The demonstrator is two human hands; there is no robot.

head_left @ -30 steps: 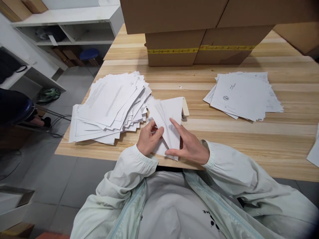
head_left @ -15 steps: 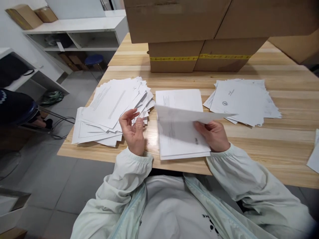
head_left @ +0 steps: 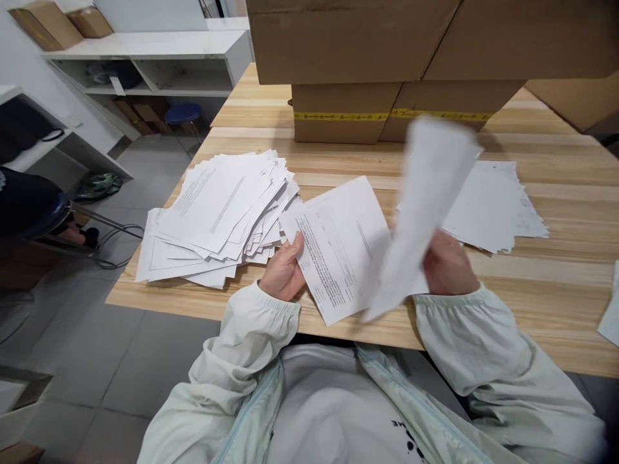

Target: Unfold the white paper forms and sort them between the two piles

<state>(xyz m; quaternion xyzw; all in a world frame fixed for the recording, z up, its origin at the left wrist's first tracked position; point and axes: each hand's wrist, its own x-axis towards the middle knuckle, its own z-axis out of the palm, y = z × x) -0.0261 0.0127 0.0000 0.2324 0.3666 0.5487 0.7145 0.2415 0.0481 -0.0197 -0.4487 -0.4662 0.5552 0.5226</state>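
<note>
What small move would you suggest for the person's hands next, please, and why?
I would probably have the right hand lower the raised paper and let it flatten. It stands up, curved and blurred, partly over the printed sheet, which the left hand holds at its edge with the thumb on top.

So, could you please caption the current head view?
Left hand holding a printed sheet, right hand holding blurred paper, between left paper pile and right paper pile on a wooden table.

printed sheet (head_left: 333, 248) – angled, txt up | blurred paper (head_left: 430, 187) – raised, to R
</note>
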